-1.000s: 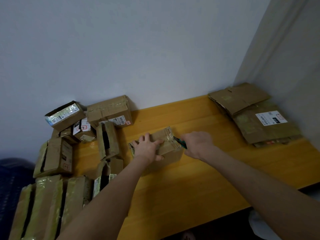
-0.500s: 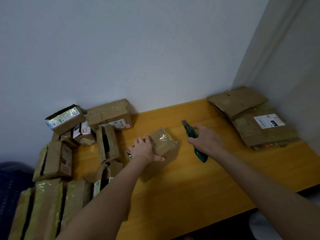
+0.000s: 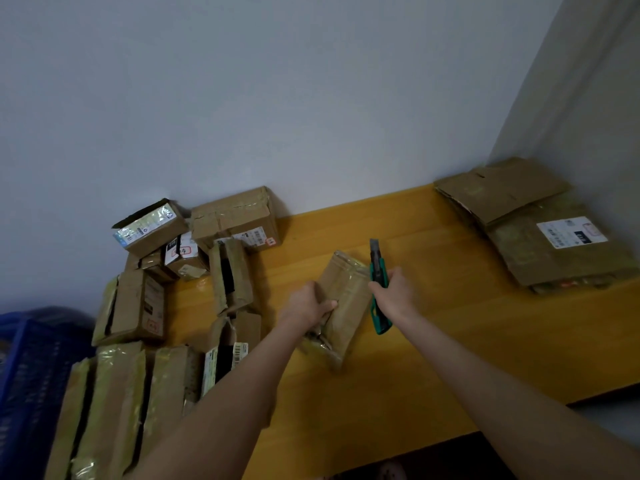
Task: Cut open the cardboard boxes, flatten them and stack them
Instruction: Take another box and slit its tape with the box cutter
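Two hands: were seen over the middle of the yellow table (image 3: 450, 358), close to each other.
Small box (image 3: 346, 306): was held tilted off the tabletop between the hands, at 3 o'clock of the left hand (image 3: 308, 304) and at 9 o'clock of the right hand (image 3: 394, 294).
Left hand: was curled round the box's left edge, with the thumb laid on the taped face.
Right hand: was closed in a fist round the green knife (image 3: 377, 282), just beside the box's right edge; whether contact was made could not be told.
Knife: was held upright, with the blade end pointed to 12 o'clock and the handle end left showing at 6 o'clock.
Flattened stack (image 3: 540, 237): was laid at 2 o'clock of the hands, well apart from them.
Uncut boxes (image 3: 235, 220): were piled at 9 to 10 o'clock.
Blue crate (image 3: 31, 375): was seen at 8 o'clock.
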`<state>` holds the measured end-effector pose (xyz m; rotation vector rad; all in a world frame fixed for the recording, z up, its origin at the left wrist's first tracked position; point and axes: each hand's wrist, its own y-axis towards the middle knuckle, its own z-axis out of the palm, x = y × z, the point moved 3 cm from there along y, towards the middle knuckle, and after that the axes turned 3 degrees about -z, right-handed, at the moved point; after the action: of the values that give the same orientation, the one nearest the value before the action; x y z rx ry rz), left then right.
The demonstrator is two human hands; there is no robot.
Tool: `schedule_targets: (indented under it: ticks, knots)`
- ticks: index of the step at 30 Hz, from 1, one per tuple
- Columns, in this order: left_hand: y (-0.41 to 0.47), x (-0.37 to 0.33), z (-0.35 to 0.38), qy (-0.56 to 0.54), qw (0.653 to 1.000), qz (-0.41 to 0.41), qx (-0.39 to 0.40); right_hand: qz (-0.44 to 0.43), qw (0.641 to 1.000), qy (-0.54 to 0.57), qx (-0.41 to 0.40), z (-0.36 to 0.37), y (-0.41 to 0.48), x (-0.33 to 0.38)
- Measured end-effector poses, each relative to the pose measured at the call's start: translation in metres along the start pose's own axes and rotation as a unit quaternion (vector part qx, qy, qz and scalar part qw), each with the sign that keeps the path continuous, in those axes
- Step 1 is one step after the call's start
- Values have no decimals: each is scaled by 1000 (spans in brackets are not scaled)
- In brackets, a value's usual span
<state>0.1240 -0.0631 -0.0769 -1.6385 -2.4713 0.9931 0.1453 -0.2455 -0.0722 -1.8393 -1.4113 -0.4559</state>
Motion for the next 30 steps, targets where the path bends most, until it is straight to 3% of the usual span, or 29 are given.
schedule_targets:
  ticks: [3,7,12,15,17,19,21,26,30]
  knots:
    - [1,-12,-11,86,994,57,-44,-53,998,11,-40,-8,7,8]
    - [-4,-31,-18,138,977,141,-81,-34,997,66,21,-7,16,8]
    - [-27,-22,13,182,983,36,3,-29,999,15,28,0,19,-1]
    - [-29,-23,23,208,978,23,0,-34,999,27,28,-3,19,2]
    - [-23,-24,12,229,971,69,-9,-53,998,23,19,-8,18,4]
    - [-16,-22,-6,297,941,157,-30,-88,996,-11,17,-15,15,9]
    - [-10,-14,-20,330,923,193,-49,-122,991,-43,25,-21,11,14]
    - [-8,15,-21,201,973,101,-59,-220,959,-175,42,-34,0,29]
    - [-14,27,-18,139,980,71,-121,-284,903,-323,10,-42,-3,49]
